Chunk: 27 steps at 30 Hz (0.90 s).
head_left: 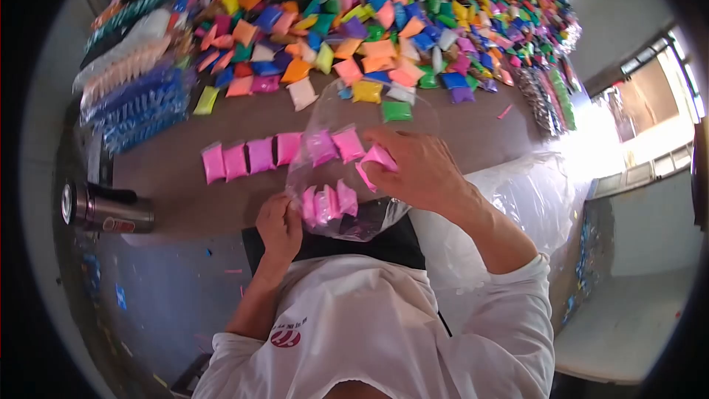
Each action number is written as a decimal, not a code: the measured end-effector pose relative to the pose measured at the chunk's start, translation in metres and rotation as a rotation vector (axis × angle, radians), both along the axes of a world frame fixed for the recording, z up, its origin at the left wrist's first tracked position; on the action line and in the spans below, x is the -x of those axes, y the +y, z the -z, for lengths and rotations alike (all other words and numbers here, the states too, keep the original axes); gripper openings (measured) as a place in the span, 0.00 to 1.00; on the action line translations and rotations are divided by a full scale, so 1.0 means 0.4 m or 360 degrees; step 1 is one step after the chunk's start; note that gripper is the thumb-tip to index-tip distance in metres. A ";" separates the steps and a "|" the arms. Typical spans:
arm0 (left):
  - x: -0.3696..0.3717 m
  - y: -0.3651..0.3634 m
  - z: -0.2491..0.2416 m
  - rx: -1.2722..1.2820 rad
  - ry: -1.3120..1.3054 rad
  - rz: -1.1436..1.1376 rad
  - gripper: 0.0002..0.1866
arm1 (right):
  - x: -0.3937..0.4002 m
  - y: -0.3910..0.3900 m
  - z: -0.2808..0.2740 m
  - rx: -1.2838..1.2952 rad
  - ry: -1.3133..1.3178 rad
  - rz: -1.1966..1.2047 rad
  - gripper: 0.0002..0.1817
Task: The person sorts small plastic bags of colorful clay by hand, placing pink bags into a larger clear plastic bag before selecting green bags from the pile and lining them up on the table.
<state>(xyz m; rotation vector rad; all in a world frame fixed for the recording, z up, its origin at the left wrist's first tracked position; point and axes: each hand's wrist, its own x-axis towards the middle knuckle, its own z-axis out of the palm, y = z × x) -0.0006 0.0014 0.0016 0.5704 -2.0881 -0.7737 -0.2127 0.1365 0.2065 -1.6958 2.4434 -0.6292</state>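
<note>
My left hand (280, 223) is closed on the edge of a clear plastic bag (373, 227) at the table's front edge. Several pink packets (326, 204) stand side by side inside the bag's lower part. Over the bag's right side, my right hand (419, 168) grips pink packets (380, 157) between thumb and fingers; how many is partly hidden. A row of pink and purplish-pink packets (260, 155) lies across the table just beyond, and its right end is seen through the bag's film.
A large heap of many-coloured packets (377, 22) covers the table's far side. Bundled packet strips (144, 107) lie at left, more strips (543, 100) at right. A steel flask (118, 210) lies at the left edge. Clear plastic sheeting (517, 199) hangs at right.
</note>
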 end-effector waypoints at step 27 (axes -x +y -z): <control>0.143 0.016 -0.089 -0.0837 0.0288 -0.0048 0.13 | 0.171 -0.093 0.110 -0.0633 0.0125 0.0092 0.17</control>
